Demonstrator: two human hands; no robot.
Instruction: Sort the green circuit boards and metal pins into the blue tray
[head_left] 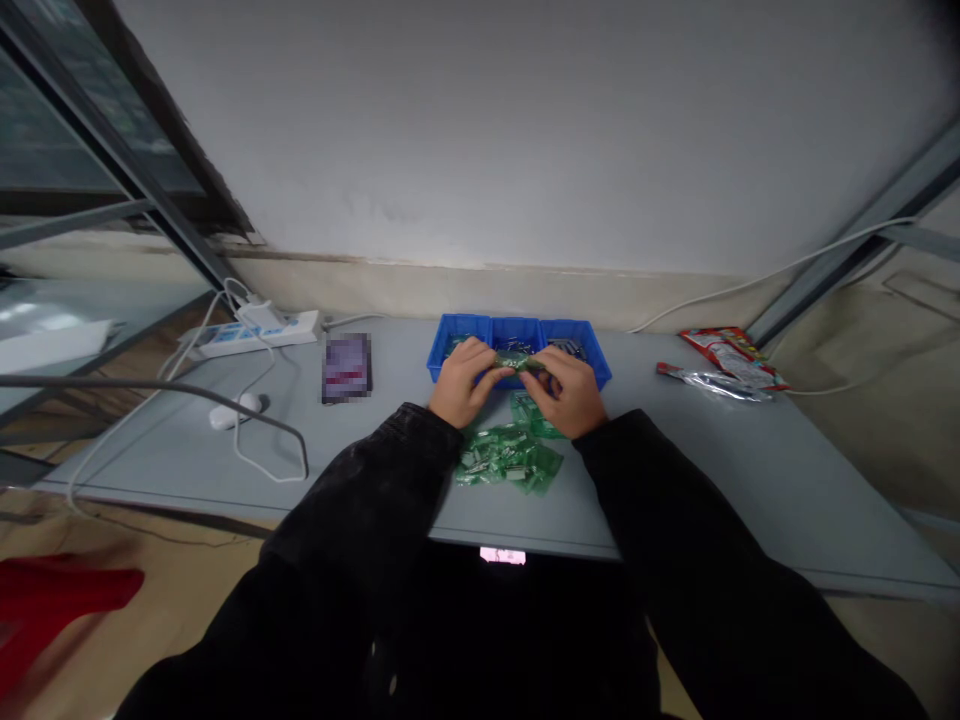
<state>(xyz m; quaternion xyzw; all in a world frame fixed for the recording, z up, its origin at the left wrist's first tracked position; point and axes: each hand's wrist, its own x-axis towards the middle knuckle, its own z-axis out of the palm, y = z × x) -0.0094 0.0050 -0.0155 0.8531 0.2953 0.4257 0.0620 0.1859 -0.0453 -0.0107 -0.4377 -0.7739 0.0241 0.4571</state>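
Observation:
My left hand [463, 382] and my right hand [568, 388] pinch the two ends of a small green plastic bag [514, 362], with small metallic-looking pieces inside. The bag is held just in front of a blue bin [598, 362] that has three compartments. Small metal parts lie in the compartments, partly hidden by my fingers. Under and in front of my hands, several similar filled green bags [506, 458] lie in a pile on the grey table [405, 490].
At the left are a white power strip [259, 335] with cables, a white mouse-like object [235, 411] and a blurred purple packet [346, 367]. To the right lie a red snack-like packet [731, 352] and a silver wrapper [724, 384]. A wall rises behind the table.

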